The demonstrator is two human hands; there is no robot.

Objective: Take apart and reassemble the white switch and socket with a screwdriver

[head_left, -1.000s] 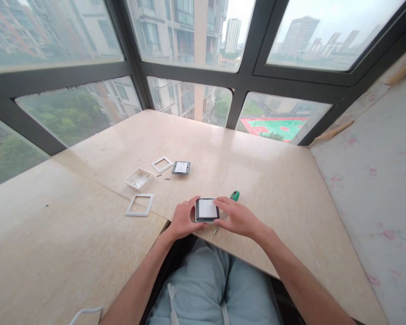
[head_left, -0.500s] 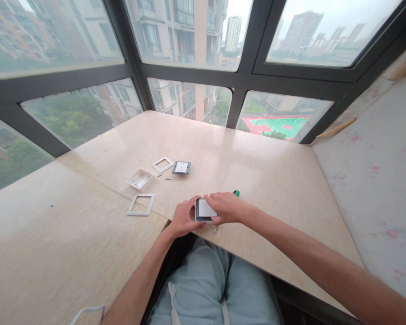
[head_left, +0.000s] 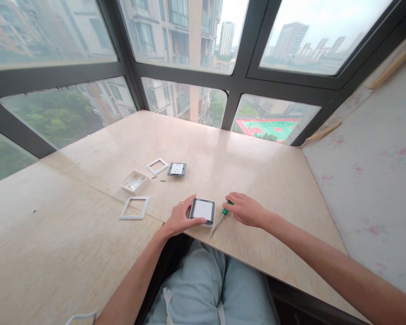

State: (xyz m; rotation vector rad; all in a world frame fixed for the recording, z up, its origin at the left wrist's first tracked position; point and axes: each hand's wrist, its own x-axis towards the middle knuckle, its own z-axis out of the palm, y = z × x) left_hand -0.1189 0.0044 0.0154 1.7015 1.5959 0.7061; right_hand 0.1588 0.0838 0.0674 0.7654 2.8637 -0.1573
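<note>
Switch (head_left: 203,210): lay face up close to the near edge of the counter (head_left: 264,176), 2 white panels inside a grey rim, white casing showing around the outside. Spot was right in front of the body, likely for easy sight and reach.
Left hand (head_left: 184,215): fingers grasped the switch, thumb along the near side, others at the far left corner. Probably braced it against sliding or turning; right side was left uncovered.
Right hand (head_left: 246,210): fingers closed round the green handle of the screwdriver (head_left: 225,211). How firmly, couldn't tell.
Screwdriver angle: slanted, tip pointing at the near edge, shaft just beside the switch, not touching. Tip on the counter or just above, unclear. Handle end faced away from the body, on the right hand's side.
Box (head_left: 126,188): open side up, between the near frame (head_left: 131,218) and the far frame (head_left: 150,170). Both frames lay flat, left of the switch, presumably parked out of the work spot.
Socket (head_left: 177,169): face up, just beside the far frame.
Screws (head_left: 163,181): 2 by the look of them, between box and socket, perhaps grouped with those parts.
</note>
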